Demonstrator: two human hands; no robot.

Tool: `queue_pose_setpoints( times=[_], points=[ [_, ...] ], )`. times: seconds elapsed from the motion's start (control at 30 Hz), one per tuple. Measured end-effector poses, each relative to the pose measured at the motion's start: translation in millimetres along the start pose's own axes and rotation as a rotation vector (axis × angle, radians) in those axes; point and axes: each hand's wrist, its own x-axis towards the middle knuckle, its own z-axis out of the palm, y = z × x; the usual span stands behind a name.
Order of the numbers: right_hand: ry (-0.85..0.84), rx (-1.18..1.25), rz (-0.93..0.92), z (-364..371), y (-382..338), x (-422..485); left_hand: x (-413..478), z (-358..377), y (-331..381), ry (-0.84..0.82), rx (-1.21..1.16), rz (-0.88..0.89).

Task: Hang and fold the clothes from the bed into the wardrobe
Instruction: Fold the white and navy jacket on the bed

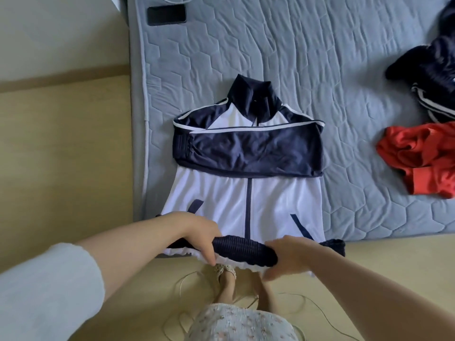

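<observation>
Jacket (246, 205) in white and navy lies face up on the bed (320, 57), collar pointing away from me and zip closed down the middle. Its 2 navy sleeves are folded across the chest, one over the other. Its ribbed navy hem (246, 247) hangs over the near edge of the mattress. My left hand (197, 238) grips that hem left of the zip, fingers curled over it. My right hand (288, 253) grips the same band just right of the zip, fingers wrapped under the fabric. A bunched length of hem sits between the 2 hands. Well to the right on the bed lies a crumpled red garment (418, 156), and beyond it a dark navy garment (433, 70) with white stripes. A black phone (166, 14) rests near the far left edge of the mattress.
</observation>
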Motion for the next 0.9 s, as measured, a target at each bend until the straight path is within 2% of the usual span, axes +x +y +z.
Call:
queue_pose_setpoints(
  times=[0.07, 0.13, 0.27, 0.37, 0.47, 0.57, 0.67, 0.73, 0.8, 0.83, 0.9],
  points=[
    [-0.078, -0.020, -0.007, -2.2, -6.2, 2.3, -4.8, -11.3, 2.7, -0.088, 0.013, -0.010],
    [-0.081, -0.012, -0.008, -13.3, -7.0, 3.5, -9.0, -26.7, 1.4, -0.089, 0.049, -0.016],
    [0.115, -0.009, 0.056, -58.7, 10.2, 9.2, -17.3, -76.1, -8.8, 0.032, 0.136, -0.008],
    [0.287, -0.082, 0.103, -108.8, 26.4, 14.7, -23.5, -125.9, -13.4, 0.284, 0.285, -0.065],
    [0.495, -0.159, 0.149, -166.8, 42.5, 19.6, -25.6, -177.6, -12.7, 0.582, 0.426, -0.218],
    [0.706, -0.230, 0.179, -223.5, 60.3, 25.7, -20.3, -228.7, -14.6, 0.801, 0.427, -0.293],
    [1.032, -0.348, 0.166, -270.4, 76.6, 38.0, -7.9, -270.5, -26.4, 1.056, 0.429, -0.327],
    [1.187, -0.291, 0.186, -287.5, 83.1, 48.5, 3.7, -284.3, -36.3, 1.277, 0.311, -0.400],
    [1.184, -0.208, 0.201, -288.8, 87.8, 60.4, 17.1, -283.6, -43.0, 1.424, 0.161, -0.433],
    [1.137, -0.171, 0.217, -283.2, 90.1, 67.6, 25.7, -278.0, -45.9, 1.430, 0.091, -0.442],
    [1.003, -0.082, 0.252, -262.6, 95.2, 81.9, 46.4, -258.6, -52.7, 1.339, -0.070, -0.477]
  ],
)
